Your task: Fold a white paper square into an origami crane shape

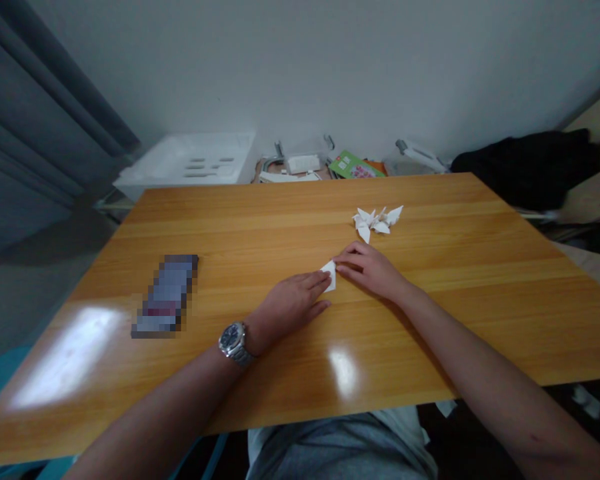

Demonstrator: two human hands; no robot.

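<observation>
A small piece of folded white paper [331,283] lies on the wooden table between my two hands. My left hand [293,300] rests flat from the left, its stretched fingers pressing on the paper and covering its left part. At the paper's upper right corner, the fingertips of my right hand [366,267] are pinched together on the edge. Just beyond my right hand sit white folded-paper shapes [377,221] with pointed petals, clustered close together; I cannot tell how many pieces they are.
A phone [166,295], blurred out, lies on the left of the wooden table [260,233]. Behind the far edge are a white foam tray [190,157], a green booklet [353,165] and a black cloth heap [520,167]. A grey curtain [40,107] hangs at the left.
</observation>
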